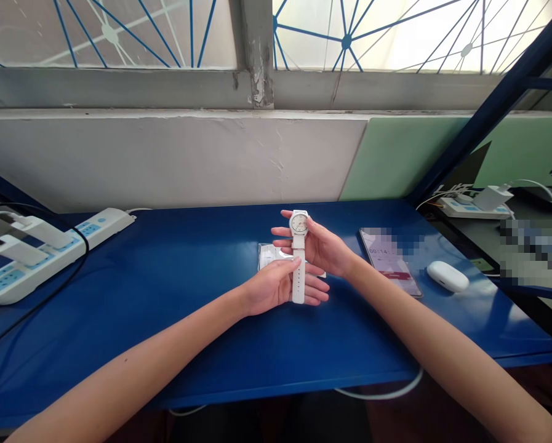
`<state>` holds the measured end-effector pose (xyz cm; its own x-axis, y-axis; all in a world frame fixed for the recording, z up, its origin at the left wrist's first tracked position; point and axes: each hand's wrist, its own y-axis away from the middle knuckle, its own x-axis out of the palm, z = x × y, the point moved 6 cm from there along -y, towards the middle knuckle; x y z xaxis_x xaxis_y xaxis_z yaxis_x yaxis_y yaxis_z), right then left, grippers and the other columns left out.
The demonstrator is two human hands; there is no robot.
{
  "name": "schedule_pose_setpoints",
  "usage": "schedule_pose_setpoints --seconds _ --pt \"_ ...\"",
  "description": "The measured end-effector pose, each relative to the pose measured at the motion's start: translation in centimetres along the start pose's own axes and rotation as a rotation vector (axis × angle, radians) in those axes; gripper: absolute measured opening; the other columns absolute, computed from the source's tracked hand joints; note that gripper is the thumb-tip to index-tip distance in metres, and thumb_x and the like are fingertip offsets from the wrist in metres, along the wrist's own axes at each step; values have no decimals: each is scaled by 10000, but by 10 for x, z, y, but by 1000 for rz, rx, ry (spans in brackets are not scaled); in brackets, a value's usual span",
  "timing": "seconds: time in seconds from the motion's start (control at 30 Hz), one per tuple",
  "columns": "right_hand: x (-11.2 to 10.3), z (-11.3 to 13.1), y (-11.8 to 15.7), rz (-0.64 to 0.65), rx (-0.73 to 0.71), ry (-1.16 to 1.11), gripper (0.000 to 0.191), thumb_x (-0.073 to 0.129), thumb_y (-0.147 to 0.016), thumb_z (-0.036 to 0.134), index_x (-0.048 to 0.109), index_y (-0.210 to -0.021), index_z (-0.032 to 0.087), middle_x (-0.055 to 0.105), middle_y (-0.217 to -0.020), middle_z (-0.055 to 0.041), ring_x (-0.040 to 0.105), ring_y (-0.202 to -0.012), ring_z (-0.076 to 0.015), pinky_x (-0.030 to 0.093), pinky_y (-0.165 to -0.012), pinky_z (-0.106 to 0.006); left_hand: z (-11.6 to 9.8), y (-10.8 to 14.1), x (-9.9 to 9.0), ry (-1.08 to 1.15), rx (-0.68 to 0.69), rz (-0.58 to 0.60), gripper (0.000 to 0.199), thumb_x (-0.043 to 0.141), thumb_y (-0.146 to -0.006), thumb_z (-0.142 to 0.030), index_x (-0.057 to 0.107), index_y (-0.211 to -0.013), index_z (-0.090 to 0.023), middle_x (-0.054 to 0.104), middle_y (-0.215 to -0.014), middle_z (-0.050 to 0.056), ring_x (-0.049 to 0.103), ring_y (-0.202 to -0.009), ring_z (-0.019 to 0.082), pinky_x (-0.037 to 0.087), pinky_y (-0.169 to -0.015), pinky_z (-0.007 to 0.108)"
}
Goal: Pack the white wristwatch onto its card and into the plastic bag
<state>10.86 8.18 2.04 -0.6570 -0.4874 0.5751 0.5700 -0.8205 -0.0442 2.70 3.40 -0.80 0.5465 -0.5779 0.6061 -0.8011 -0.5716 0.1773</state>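
A white wristwatch is stretched out lengthwise between my two hands above the blue desk. Its round dial faces up at the far end. My right hand lies behind the dial end, with the thumb against the case edge and the fingers reaching out underneath. Nearer to me, my left hand supports the long holed strap, its thumb on top and its fingers extended beneath. Partly covered by the hands, a clear plastic packet with something white rests on the desk.
On the blue desk, a phone showing a timer and a white earbud case lie to the right. A white power strip with plugged-in chargers and a black cable occupies the left. A wall and windows rise behind.
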Motion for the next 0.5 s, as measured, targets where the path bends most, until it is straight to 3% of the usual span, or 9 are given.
schedule_pose_setpoints --seconds 0.3,0.5 --pt "0 -3 2 38 66 -56 419 266 -1021 348 561 -1269 183 661 -1240 -88 652 -1078 -217 434 -1026 -415 1 -1 -1 4 7 10 384 426 -1006 -349 656 -1090 -53 691 -1018 182 707 -909 285 531 -829 404" --pt "1 -4 2 46 83 -55 499 202 -1025 425 567 -1278 198 663 -1243 -82 648 -1081 -214 414 -1045 -438 1 2 4 3 0 14 385 439 -1001 -362 652 -1099 -56 690 -1014 182 702 -921 289 517 -853 420"
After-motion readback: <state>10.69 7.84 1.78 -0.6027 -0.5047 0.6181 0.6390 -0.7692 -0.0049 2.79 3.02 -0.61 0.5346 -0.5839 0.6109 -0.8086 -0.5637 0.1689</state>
